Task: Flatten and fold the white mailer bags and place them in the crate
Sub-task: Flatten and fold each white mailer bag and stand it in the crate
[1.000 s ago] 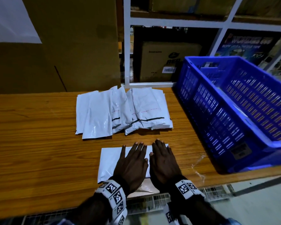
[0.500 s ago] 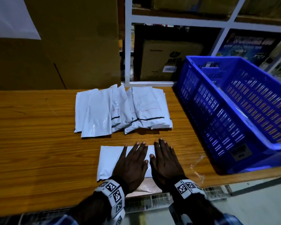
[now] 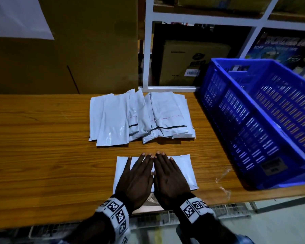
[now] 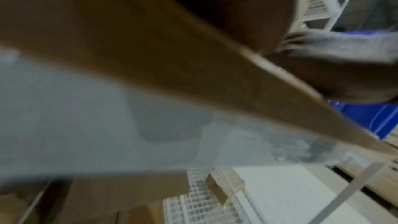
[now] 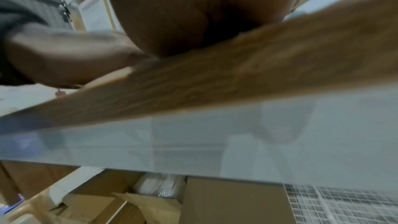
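Observation:
A white mailer bag [image 3: 181, 169] lies flat near the front edge of the wooden table [image 3: 42, 155]. My left hand [image 3: 137, 175] and right hand [image 3: 167, 175] press on it side by side, palms down, fingers straight. Behind it lies a pile of several white mailer bags [image 3: 141, 117]. The blue slatted crate [image 3: 264, 117] stands at the table's right end. Both wrist views are blurred; they show the table's edge [image 4: 193, 74] from below and the heels of the hands.
A crumpled strip of clear plastic [image 3: 223, 182] lies by the crate's front corner. Large cardboard boxes [image 3: 69, 50] stand against the table's back edge. A white shelf frame [image 3: 148, 50] holds boxes behind. Wire racks sit below the table's front edge.
Both hands have slid forward and closer together on the bag; more of the bag now shows to the right of the right hand.

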